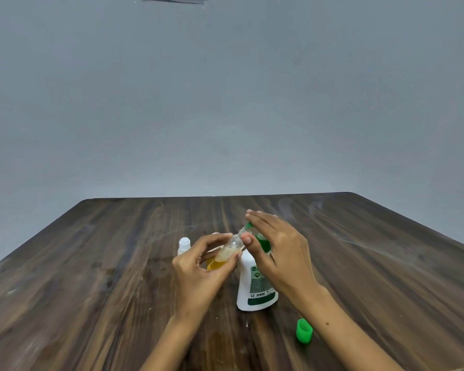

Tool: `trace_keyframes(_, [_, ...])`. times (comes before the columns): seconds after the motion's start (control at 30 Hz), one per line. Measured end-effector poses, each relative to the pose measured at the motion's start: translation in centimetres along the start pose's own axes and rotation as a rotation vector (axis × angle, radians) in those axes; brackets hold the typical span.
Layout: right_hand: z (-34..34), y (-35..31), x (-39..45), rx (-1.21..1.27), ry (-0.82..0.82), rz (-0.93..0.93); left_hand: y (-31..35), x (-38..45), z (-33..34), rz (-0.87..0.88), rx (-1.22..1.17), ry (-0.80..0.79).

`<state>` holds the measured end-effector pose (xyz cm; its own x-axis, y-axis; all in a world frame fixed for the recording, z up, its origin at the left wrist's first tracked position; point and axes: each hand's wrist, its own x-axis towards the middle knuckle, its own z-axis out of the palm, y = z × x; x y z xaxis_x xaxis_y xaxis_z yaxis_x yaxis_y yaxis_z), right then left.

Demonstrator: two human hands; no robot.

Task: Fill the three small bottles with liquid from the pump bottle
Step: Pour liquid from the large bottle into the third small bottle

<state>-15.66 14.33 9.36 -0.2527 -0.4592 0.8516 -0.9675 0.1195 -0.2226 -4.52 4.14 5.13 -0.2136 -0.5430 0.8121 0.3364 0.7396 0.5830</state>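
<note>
A white pump bottle [256,286] with a green pump head stands on the table's middle. My right hand [277,249] rests flat on top of the pump head, its fingers apart. My left hand [198,269] grips a small clear bottle [229,253], tilted with its mouth up against the green nozzle. Yellow liquid and foam sit in its lower part. A second small bottle [184,245] with a white neck stands just left of my left hand. Any third small bottle is hidden behind my hands.
A green cap [304,331] lies on the dark wooden table [91,277] to the right of the pump bottle, near my right forearm. A grey wall rises behind the table's far edge.
</note>
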Motion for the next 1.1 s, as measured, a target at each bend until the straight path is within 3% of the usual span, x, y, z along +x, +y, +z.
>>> trace_keyframes(0.57, [0.7,0.1,-0.6,-0.017,0.003,0.056,-0.1,0.0,-0.1,0.007,0.001,-0.001])
trace_keyframes(1.1, [0.0,0.0,-0.1,-0.039,0.032,-0.008,0.1,0.1,-0.3,0.015,-0.03,-0.008])
